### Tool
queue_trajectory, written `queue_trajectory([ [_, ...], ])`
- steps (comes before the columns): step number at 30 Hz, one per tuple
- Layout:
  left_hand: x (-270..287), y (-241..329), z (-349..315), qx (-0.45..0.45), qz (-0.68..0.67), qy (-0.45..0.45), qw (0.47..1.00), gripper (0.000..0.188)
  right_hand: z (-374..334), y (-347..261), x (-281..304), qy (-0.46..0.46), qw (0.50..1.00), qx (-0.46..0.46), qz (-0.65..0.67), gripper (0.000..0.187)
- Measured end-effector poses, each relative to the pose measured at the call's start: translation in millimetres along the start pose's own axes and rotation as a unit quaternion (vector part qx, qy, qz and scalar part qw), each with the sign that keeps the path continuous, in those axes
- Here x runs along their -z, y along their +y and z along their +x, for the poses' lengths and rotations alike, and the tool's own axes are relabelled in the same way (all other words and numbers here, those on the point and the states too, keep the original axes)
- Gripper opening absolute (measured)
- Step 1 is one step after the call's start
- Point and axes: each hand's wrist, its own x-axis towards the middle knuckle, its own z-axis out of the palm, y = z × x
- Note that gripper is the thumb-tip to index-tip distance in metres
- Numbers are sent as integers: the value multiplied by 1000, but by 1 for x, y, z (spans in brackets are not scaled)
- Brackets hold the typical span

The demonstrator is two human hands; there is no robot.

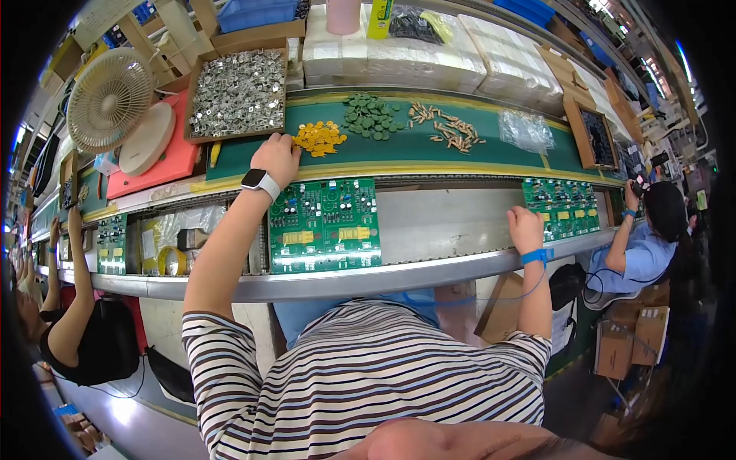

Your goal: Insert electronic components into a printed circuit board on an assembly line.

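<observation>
In the head view, the left hand [277, 159] is in the upper middle, a bit to the left. Its fingers are bent and point at a pile of yellow pieces [320, 139], right by its fingertips. I cannot tell if it is pinching one. Behind that hand sits a brown box [241, 136] full of little metal parts [238, 92].

The right hand [527, 228] is right of the middle. Its fingers are curled in, just beside the left edge of the right green board [563, 213]. I cannot tell if it has hold of anything. A blue band [537, 256] with a cord is on its wrist.

The left green board [324, 218] lies in the middle, below the left hand, with lots of tiny parts on it. On the green mat [460, 165] at the top middle, dark green round pieces [373, 119] sit next to the yellow ones. Then come small tan sticks [452, 129] and a clear plastic bag [526, 132]. A big fan [110, 100] is at the upper left.
</observation>
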Motion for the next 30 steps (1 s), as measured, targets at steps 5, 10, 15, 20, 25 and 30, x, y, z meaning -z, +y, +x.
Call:
queue_trajectory([
  [5,-1,-2,3,19,-34,-19,999,15,57,-68,22,72,971,146,174,13],
  [10,14,4,-10,63,-107,-12,992,10,109,-213,2,98,892,364,250,15],
  [15,42,24,-62,-167,-180,-37,969,6,140,-293,-27,64,903,342,251,16],
  [20,49,17,-94,-224,-132,-113,959,9,150,-307,-39,66,905,349,234,13],
  [25,39,19,-90,-223,-92,-108,965,9,149,-303,-38,82,890,328,306,10],
  [30,33,23,-82,-246,-84,-66,963,6,147,-299,-33,74,893,300,326,9],
])
